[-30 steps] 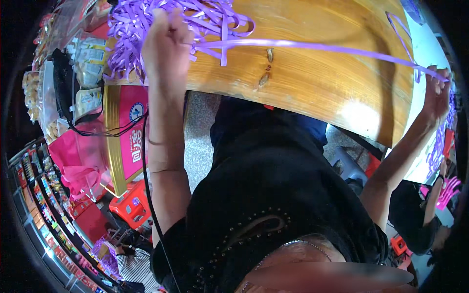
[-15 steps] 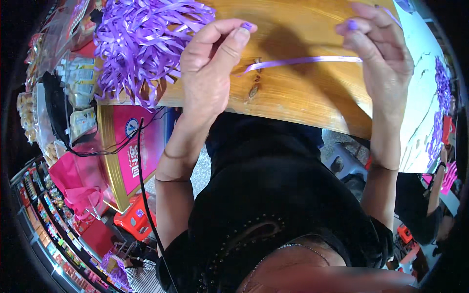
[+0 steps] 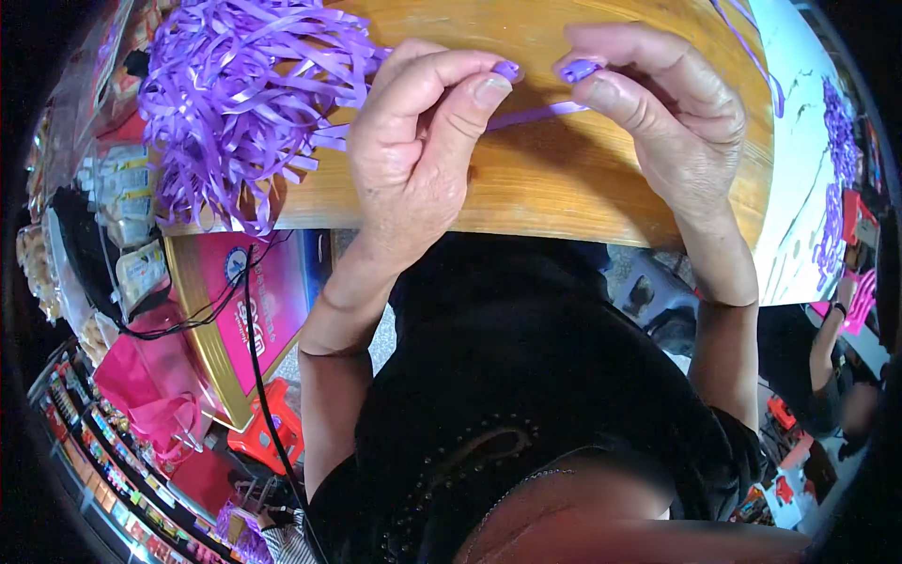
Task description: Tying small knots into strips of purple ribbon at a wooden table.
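My left hand (image 3: 418,155) is closed in a pinch above the wooden table. A small purple piece (image 3: 507,70) shows at its index fingertip, between finger and thumb; whether it is ribbon I cannot tell. Facing it, my right hand (image 3: 672,117) pinches a small folded bit of purple ribbon (image 3: 578,70) between thumb and index finger. A narrow purple ribbon strip (image 3: 540,115) stretches between the two hands, its ends hidden behind them. To the left of my left hand lies a large tangled heap of purple ribbon (image 3: 249,99).
The wooden table (image 3: 564,193) ends just in front of my body. A white marbled surface (image 3: 794,221) with more purple ribbon (image 3: 832,188) adjoins it at right. A black cable (image 3: 258,357) hangs at left beside a pink, gold-edged box (image 3: 240,310). Another person's arm (image 3: 827,348) shows far right.
My right hand has moved left, close to my left hand, bringing its purple piece near the other. The view has shifted slightly.
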Demonstrator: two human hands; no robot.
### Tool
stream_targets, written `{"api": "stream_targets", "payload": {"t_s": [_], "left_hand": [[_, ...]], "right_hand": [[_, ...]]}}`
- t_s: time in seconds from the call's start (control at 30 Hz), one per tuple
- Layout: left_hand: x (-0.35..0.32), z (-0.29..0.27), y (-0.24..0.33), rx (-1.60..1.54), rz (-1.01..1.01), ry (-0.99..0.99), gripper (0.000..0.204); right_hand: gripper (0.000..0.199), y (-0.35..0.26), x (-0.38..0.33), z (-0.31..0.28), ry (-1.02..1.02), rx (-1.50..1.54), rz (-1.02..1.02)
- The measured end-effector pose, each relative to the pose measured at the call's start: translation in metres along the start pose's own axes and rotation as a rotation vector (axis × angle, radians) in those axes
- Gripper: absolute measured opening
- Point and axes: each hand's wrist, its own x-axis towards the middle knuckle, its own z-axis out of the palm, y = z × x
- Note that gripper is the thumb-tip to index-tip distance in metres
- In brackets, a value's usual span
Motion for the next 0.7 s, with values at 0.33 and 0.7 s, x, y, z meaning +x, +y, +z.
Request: {"api": "stream_targets", "payload": {"t_s": [0.33, 0.7], "left_hand": [[0.004, 0.019, -0.006, -0.088, 0.087, 0.002, 0.01], [0.004, 0.02, -0.006, -0.127, 0.11, -0.024, 0.011]], "right_hand": [[0.018, 0.013, 0.004, -0.001, -0.001, 0.058, -0.166], [0.016, -0.008, 0.007, 0.002, 0.014, -0.064, -0.067]]}}
